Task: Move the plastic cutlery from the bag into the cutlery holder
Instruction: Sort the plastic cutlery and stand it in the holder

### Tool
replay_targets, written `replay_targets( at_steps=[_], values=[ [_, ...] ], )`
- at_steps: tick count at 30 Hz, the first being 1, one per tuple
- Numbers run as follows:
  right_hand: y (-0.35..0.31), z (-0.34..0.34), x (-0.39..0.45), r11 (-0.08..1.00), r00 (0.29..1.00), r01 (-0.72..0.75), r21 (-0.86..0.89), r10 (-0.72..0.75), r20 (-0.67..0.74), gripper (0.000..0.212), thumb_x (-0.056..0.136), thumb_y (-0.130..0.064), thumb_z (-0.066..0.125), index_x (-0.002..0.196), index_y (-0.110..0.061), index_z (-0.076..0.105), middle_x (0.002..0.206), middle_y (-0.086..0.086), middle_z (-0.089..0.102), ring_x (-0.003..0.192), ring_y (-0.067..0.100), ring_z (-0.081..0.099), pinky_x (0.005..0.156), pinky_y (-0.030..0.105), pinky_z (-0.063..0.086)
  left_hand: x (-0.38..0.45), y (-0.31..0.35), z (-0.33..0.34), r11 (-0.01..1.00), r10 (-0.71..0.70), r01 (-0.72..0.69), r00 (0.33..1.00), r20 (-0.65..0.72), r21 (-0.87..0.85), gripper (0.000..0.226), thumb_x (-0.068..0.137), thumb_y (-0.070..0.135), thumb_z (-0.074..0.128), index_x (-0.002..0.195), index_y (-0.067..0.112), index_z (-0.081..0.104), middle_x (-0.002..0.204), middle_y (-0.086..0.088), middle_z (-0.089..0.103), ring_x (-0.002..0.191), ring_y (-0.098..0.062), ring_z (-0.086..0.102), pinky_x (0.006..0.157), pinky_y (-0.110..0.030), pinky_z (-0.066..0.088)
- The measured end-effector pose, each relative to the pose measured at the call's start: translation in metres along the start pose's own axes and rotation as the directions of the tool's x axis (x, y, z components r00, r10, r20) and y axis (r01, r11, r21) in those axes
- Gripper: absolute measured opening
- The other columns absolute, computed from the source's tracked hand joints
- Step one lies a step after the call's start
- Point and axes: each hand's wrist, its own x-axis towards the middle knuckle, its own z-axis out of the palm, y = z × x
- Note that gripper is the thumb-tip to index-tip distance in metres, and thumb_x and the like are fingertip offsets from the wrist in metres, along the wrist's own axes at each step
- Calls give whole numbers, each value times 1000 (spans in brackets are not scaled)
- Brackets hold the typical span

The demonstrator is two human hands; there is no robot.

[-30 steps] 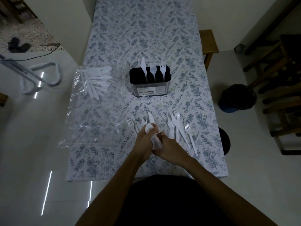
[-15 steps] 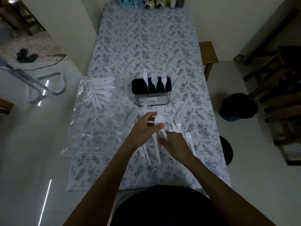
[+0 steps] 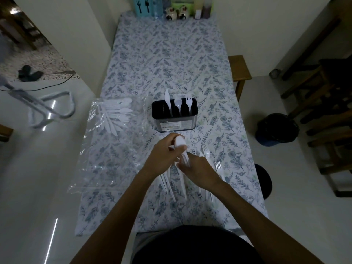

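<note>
Just beyond my fingertips stands the cutlery holder (image 3: 174,119), dark inside with a shiny lower wall; a knife (image 3: 167,101), a spoon (image 3: 178,104) and a fork (image 3: 189,101) stick up out of it. Nothing lies between my hands and it but bare tablecloth (image 3: 167,54). Off to the left of my left hand the clear plastic bag (image 3: 106,141) lies flat, with a bundle of white cutlery (image 3: 117,117) in its far end. Under and to the right of my hands loose forks (image 3: 206,156) lie scattered on the cloth. Bottles and jars (image 3: 171,8) line the far edge of the table, cut off by the top of the frame.

The room is dim, and my hands cover much of the loose pile, so I cannot count it or sort out every piece.

My left hand (image 3: 163,156) is curled round a white spoon (image 3: 180,143), its bowl showing above my thumb. My right hand (image 3: 198,168) is closed on the lower part of that same bunch of white handles; how many pieces are in it I cannot tell.
</note>
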Motion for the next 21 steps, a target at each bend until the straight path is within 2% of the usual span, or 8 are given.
replay_targets(
  at_steps=[3,5,6,8,10,14,18,21],
  values=[
    [-1,-8,6,998,989,9,-56,-1,148,49,99,-51,53,132,-15,51,98,4,72,83,15,68,75,34,56,3,4,-5,1000,-9,9,1000,17,-8,24,95,22,71,118,19,65,104,-2,73,75,-17,74,66,-33,63],
    [-2,-23,12,999,946,10,-48,6,324,59,94,-63,52,133,-18,49,96,-1,70,82,12,68,79,38,58,6,9,-11,1000,-9,10,998,55,-21,26,94,22,73,119,17,65,102,-4,73,75,-21,75,69,-36,64],
    [-4,-34,17,999,913,0,-37,15,407,62,91,-67,52,132,-20,51,101,-4,69,87,11,68,83,38,58,9,12,-14,1000,-8,10,997,78,-25,28,94,22,73,120,15,65,102,-6,73,77,-21,75,70,-35,63],
    [-15,-61,28,1000,848,-18,7,11,530,55,93,-59,58,132,-20,55,113,-6,67,97,8,66,89,33,56,16,22,-23,1000,6,-2,992,123,-26,32,94,19,73,123,12,64,106,-9,73,82,-20,75,72,-33,63],
    [-27,-90,42,997,806,-9,82,-42,590,44,94,-42,66,130,-18,58,113,-6,67,97,8,66,86,26,54,27,39,-33,999,46,-46,986,162,-4,33,94,19,72,125,11,63,109,-9,72,89,-22,74,77,-35,64],
    [-45,-127,80,974,829,15,226,-138,541,36,88,-30,77,121,-25,64,107,-3,70,94,11,70,81,26,57,60,84,-57,988,141,-151,973,184,39,37,94,18,72,130,12,62,111,-8,74,90,-22,75,78,-34,63],
    [-58,-149,125,981,926,86,175,-143,350,29,85,-34,80,109,-19,73,102,1,75,92,16,71,82,26,58,105,112,-80,959,228,-251,959,170,132,41,93,24,75,130,12,63,115,-3,74,102,-17,72,92,-36,60],
    [-57,-148,154,989,970,114,97,-132,203,29,84,-41,79,104,-19,74,95,3,76,85,17,72,76,30,57,136,116,-90,933,267,-296,951,158,204,40,93,25,75,129,11,64,118,-1,72,108,-12,69,99,-39,55]
  ],
)
